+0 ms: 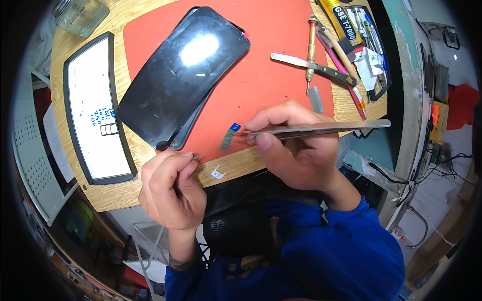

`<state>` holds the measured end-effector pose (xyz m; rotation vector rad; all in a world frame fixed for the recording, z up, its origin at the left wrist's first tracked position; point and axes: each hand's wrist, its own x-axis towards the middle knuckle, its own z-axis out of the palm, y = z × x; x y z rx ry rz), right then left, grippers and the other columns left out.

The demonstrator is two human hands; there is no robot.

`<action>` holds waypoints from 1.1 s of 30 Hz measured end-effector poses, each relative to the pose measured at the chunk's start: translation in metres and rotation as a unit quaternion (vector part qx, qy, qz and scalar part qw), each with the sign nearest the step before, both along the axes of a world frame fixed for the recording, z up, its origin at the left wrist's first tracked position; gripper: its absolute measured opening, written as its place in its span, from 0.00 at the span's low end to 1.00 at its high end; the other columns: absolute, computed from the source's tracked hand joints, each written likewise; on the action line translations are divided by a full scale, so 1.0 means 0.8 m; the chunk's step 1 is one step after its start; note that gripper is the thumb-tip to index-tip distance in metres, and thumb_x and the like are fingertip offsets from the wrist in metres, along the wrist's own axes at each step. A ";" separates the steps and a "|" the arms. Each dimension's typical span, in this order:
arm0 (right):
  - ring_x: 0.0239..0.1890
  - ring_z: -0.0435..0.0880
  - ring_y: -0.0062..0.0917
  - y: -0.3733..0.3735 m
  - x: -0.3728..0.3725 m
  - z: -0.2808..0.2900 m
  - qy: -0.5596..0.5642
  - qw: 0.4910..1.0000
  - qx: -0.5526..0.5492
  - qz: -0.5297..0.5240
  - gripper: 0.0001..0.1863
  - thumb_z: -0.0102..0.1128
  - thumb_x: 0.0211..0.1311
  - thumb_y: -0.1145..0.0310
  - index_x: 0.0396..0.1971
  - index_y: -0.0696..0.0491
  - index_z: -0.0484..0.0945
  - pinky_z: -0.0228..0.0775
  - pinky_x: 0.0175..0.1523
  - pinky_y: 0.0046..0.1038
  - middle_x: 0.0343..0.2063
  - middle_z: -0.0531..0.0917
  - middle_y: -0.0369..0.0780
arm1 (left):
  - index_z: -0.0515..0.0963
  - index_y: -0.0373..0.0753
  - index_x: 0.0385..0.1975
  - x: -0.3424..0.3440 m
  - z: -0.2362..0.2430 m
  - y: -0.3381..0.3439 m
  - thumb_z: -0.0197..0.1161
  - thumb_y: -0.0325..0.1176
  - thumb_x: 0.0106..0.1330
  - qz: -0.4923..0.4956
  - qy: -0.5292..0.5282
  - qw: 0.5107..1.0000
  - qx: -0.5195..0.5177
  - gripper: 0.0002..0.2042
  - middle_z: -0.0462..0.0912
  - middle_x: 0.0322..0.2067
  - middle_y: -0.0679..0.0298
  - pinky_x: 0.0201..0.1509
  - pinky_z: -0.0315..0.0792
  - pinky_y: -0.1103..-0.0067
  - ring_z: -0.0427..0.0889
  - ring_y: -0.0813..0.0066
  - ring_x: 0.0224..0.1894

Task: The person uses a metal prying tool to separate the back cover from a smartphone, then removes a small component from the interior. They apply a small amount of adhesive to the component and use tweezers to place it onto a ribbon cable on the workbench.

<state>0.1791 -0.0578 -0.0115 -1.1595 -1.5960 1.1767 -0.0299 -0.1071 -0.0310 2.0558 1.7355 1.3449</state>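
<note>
My right hand (301, 150) grips metal tweezers (346, 126) between thumb and fingers, their back end sticking out to the right. At the tweezer tips is a small translucent strip (227, 140) with a blue tab (234, 127); it is blurred, and I cannot tell whether the tips pinch it. My left hand (173, 188) is closed in a pinch near the table's front edge. A tiny greyish piece (195, 157) pokes out from its fingertips, too small to name. Between the hands a small white tab (217, 172) with printing lies on the wood.
A black phone screen (183, 75) lies over another dark panel on the red mat (271, 30). To the right are a screwdriver (311, 45), a pocketknife-like blade tool (321, 67), a loose blade (315, 99) and a tool tray. At left lie a framed whiteboard (93, 135) and a glass jar (83, 16).
</note>
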 end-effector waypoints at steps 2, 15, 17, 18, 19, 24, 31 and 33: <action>0.28 0.78 0.10 0.000 0.003 0.005 -0.008 1.000 -0.014 0.018 0.07 0.67 0.68 0.79 0.44 0.59 0.83 0.69 0.34 0.17 0.34 0.89 0.35 | 0.80 0.31 0.42 0.001 0.000 0.000 0.70 0.25 0.73 0.002 0.000 1.000 -0.004 0.06 0.87 0.31 0.56 0.38 0.81 0.73 0.86 0.61 0.33; 0.36 0.85 0.17 0.003 0.005 0.010 0.001 0.998 -0.039 0.040 0.06 0.66 0.70 0.80 0.44 0.61 0.82 0.77 0.41 0.21 0.35 0.90 0.39 | 0.80 0.30 0.40 0.002 0.001 0.001 0.68 0.24 0.74 0.014 0.006 1.000 -0.002 0.04 0.86 0.31 0.55 0.40 0.81 0.71 0.86 0.60 0.33; 0.41 0.92 0.24 0.004 0.011 0.017 -0.023 0.997 -0.046 0.060 0.06 0.66 0.71 0.80 0.44 0.63 0.82 0.85 0.48 0.25 0.37 0.89 0.42 | 0.80 0.30 0.40 0.002 0.001 0.001 0.68 0.24 0.74 0.015 0.006 1.000 -0.002 0.05 0.86 0.31 0.55 0.40 0.81 0.71 0.86 0.59 0.33; 0.40 0.91 0.23 0.005 0.014 0.019 -0.035 0.996 -0.040 0.066 0.06 0.66 0.71 0.80 0.44 0.63 0.82 0.85 0.47 0.24 0.37 0.89 0.42 | 0.80 0.30 0.40 0.002 0.001 0.001 0.68 0.24 0.74 0.016 0.006 1.000 -0.003 0.05 0.86 0.31 0.55 0.40 0.81 0.70 0.86 0.59 0.33; 0.38 0.91 0.23 0.007 0.017 0.021 -0.057 0.994 -0.050 0.073 0.06 0.66 0.71 0.80 0.44 0.63 0.82 0.84 0.46 0.24 0.36 0.89 0.42 | 0.80 0.29 0.40 0.002 0.000 0.000 0.68 0.24 0.74 0.017 0.006 1.000 -0.004 0.05 0.86 0.31 0.55 0.40 0.81 0.70 0.86 0.59 0.33; 0.29 0.83 0.11 0.015 0.025 0.013 0.030 0.998 -0.033 -0.037 0.04 0.67 0.69 0.79 0.41 0.61 0.84 0.75 0.34 0.16 0.30 0.88 0.36 | 0.79 0.28 0.40 0.001 -0.001 -0.001 0.66 0.24 0.75 0.015 0.002 1.000 -0.001 0.05 0.85 0.30 0.53 0.40 0.81 0.70 0.85 0.58 0.32; 0.27 0.83 0.06 0.018 0.027 0.002 0.037 0.991 -0.028 -0.122 0.02 0.67 0.68 0.79 0.38 0.59 0.84 0.74 0.31 0.13 0.27 0.86 0.32 | 0.79 0.26 0.40 0.001 -0.002 -0.002 0.65 0.23 0.76 0.016 0.006 1.000 0.000 0.06 0.84 0.32 0.53 0.40 0.81 0.69 0.84 0.59 0.32; 0.25 0.82 0.06 0.019 0.025 0.000 0.027 0.992 -0.008 -0.124 0.02 0.67 0.67 0.79 0.37 0.59 0.84 0.73 0.30 0.13 0.26 0.86 0.32 | 0.78 0.25 0.40 0.001 -0.003 -0.002 0.64 0.23 0.77 0.020 0.008 1.000 0.000 0.06 0.84 0.32 0.53 0.40 0.80 0.70 0.83 0.60 0.33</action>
